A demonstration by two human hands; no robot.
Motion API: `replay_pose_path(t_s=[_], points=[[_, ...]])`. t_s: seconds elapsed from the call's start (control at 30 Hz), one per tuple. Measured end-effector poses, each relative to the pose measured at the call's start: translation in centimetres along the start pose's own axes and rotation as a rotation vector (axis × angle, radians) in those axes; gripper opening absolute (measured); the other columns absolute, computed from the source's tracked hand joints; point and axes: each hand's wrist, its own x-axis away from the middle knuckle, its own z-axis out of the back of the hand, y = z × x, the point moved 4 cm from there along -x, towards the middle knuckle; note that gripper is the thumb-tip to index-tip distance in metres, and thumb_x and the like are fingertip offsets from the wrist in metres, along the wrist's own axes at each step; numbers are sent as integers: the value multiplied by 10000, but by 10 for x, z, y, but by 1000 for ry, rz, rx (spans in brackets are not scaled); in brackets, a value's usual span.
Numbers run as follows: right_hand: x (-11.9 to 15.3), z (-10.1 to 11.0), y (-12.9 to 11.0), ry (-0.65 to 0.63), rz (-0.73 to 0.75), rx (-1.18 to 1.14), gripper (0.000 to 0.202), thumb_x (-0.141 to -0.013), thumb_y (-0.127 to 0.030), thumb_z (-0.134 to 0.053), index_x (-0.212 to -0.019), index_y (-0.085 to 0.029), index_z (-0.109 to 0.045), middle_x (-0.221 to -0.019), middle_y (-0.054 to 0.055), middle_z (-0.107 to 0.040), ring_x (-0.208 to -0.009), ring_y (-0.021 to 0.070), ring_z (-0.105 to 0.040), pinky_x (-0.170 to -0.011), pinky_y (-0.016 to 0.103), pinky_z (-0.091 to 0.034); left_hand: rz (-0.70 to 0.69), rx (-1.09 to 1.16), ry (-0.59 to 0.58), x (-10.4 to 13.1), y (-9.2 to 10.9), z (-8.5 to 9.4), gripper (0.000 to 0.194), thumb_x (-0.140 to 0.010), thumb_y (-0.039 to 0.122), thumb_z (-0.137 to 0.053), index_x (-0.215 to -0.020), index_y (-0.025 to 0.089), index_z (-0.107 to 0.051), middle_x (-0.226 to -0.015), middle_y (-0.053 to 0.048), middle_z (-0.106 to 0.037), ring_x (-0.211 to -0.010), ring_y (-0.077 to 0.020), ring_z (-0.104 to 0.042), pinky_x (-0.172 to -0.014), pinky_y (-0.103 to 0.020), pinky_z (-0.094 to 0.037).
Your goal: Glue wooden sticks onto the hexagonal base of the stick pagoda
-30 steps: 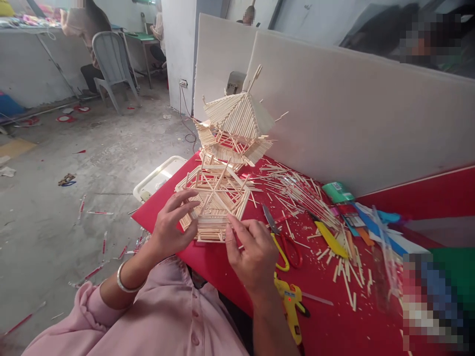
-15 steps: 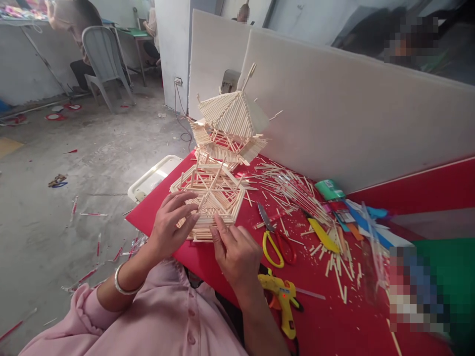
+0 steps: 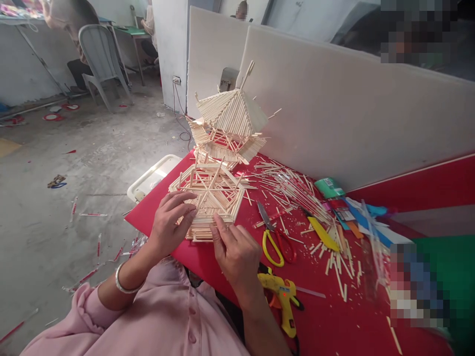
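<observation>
A many-sided frame of pale wooden sticks [image 3: 226, 195] lies on the red tabletop [image 3: 222, 269] in front of me. Over its left near side is my left hand [image 3: 171, 220], fingers bent and parted, with nothing visible between them. My right hand [image 3: 237, 249] touches the near edge with its index finger, thumb close below; whether a small stick is pinched there is too small to tell. Behind the frame stands a tiered stick model with a pointed roof [image 3: 232, 113]. Scissors [image 3: 270, 235] with yellow and red handles lie to the right.
A yellow glue gun [image 3: 282, 299] lies beside my right forearm. Loose sticks [image 3: 293, 185], a yellow-handled knife [image 3: 322, 235] and a green roll [image 3: 329, 188] are on the right. White boards [image 3: 334, 104] stand behind. A person [image 3: 70, 24] sits near a grey chair [image 3: 102, 57].
The whole view has shifted very slightly. Both hands stay at the stick frame in nearly the same pose.
</observation>
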Motion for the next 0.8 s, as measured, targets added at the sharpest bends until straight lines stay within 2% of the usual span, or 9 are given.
replay_pose_path(t_s=[0.33,0.8], points=[[-3,3,-3,71,23,5,281,-957,-260,-582,-1171,-124,-705,-649,29,-668,-590,139,-523,-623,282,-352,-59,-8,4,0,-1,2,83,-914,142,-579,-892,207,-624,-1097,-71,-689,-1046,-209,-600,-917,-411,-517],[-1,2,-2,59,7,15,282,-956,-253,-584,-1182,-132,-702,-668,32,-682,-606,143,-543,-636,282,-367,-78,-16,12,-1,2,2,85,-906,129,-588,-886,206,-618,-1081,-67,-695,-1024,-203,-607,-912,-404,-520]])
